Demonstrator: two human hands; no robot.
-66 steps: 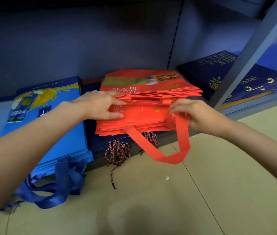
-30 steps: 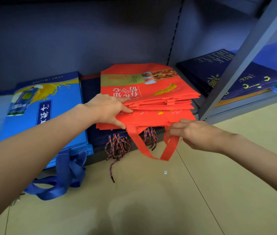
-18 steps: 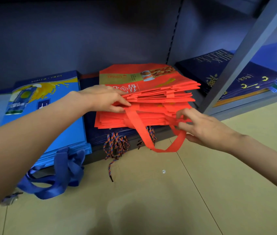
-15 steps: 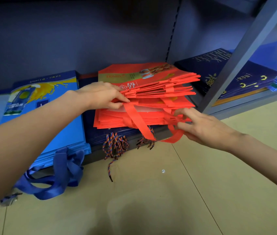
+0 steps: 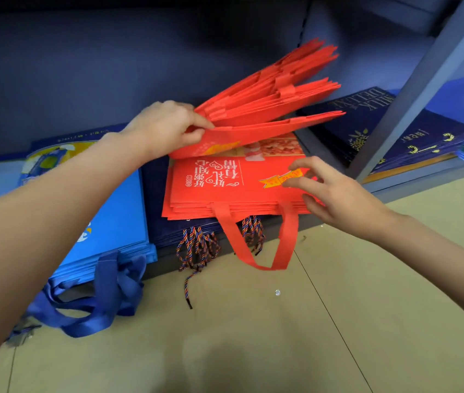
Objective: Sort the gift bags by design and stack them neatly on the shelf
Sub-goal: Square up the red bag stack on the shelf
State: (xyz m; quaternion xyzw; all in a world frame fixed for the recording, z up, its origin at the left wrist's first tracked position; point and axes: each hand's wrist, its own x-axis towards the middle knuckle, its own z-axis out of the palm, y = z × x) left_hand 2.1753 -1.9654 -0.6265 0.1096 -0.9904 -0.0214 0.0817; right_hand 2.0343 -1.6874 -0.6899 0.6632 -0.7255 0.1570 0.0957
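A stack of flat red gift bags (image 5: 211, 191) lies on the bottom shelf, on top of dark navy bags with braided cord handles (image 5: 196, 245). My left hand (image 5: 168, 126) grips the upper red bags (image 5: 270, 100) at their left edge and holds them tilted up, fanned open toward the right. Below them the lower red bag shows white lettering and a yellow ribbon mark. My right hand (image 5: 330, 194) hovers over that bag's right front corner, fingers spread and loosely bent, holding nothing. One red strap handle (image 5: 256, 248) hangs over the shelf edge.
Light blue bags (image 5: 111, 222) with blue strap handles (image 5: 97, 302) lie to the left. Dark navy bags with gold lettering (image 5: 367, 120) fill the right bay behind a grey shelf upright (image 5: 412, 92). Beige floor (image 5: 253, 336) spreads in front of the shelf.
My left hand has lifted the upper red bags from flat to steeply tilted, exposing the printed bag below. My right hand let go of the red handle and moved up over the lower stack.
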